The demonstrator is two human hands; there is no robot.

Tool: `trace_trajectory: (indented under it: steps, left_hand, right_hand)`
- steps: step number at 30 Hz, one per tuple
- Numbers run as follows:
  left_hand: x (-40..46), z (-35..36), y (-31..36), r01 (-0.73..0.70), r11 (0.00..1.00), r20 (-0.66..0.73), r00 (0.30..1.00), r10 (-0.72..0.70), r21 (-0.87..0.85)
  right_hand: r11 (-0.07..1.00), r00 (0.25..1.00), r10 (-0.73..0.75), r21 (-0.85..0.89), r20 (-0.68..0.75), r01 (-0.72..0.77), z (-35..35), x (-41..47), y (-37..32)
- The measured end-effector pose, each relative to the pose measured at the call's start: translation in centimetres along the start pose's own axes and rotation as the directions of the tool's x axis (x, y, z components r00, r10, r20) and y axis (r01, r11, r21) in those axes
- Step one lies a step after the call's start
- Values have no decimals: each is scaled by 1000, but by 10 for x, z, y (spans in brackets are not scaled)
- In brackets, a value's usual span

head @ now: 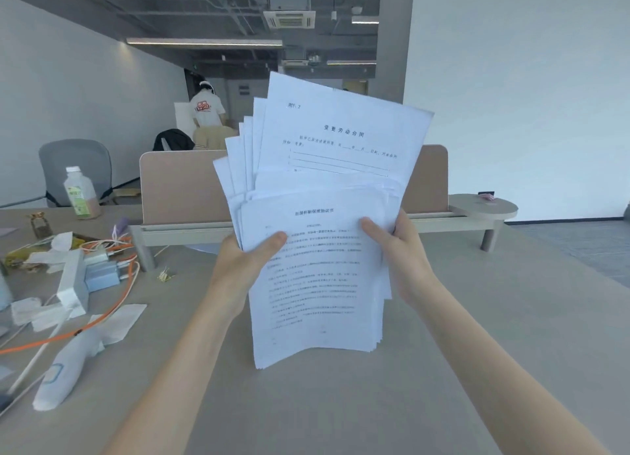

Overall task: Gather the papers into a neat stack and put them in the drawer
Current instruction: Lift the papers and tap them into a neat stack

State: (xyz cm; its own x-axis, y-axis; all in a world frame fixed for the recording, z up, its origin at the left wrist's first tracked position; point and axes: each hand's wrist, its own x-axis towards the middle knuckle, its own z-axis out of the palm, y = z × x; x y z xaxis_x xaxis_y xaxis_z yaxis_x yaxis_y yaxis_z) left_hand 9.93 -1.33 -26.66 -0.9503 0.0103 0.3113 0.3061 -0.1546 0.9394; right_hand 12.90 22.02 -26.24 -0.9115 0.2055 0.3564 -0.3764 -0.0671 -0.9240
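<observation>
Both hands hold the papers (317,250) upright over the desk (477,318), and the pose reads as the squaring-up step: the bundle stands on end so its lower edges can drop level against the desk top. The left hand (243,260) clamps the left edge of the bundle, thumb across the printed front sheet and the remaining fingers hidden behind; the right hand (400,253) clamps the opposite edge the same way, thumb on the front. Each grip is therefore clenched on the papers, at about mid-height of the front sheet. Above the 2 grips the sheets fan out unevenly, the rear ones rising higher and leaning to the left, so the stack is not yet neat. Below the grips the sheets hang closer together, bowed slightly, with their bottom edges at or just above the desk; whether they touch it cannot be told. Holding at the sides leaves top and bottom free to slide, which suits tapping the pile level. To the left of the grips lies clutter, an orange cable (102,321) and a bottle (80,192) among it, well apart from the papers. No drawer is in view, so that step seems some way off.
</observation>
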Motion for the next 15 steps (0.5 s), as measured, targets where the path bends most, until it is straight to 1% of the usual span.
trace_trajectory:
  steps: [6,11,15]
  left_hand:
    - [-5,-6,-11,67,995,14,998,-67,-68]
    - [-14,-10,-24,127,991,62,990,-124,-48]
    - [-17,-10,-27,147,989,89,986,-143,-33]
  right_hand:
    - [994,999,-47,-100,-8,46,6,2,-2]
    - [983,996,-84,-162,31,88,9,3,-5]
    - [982,995,-100,-157,25,103,10,1,-9]
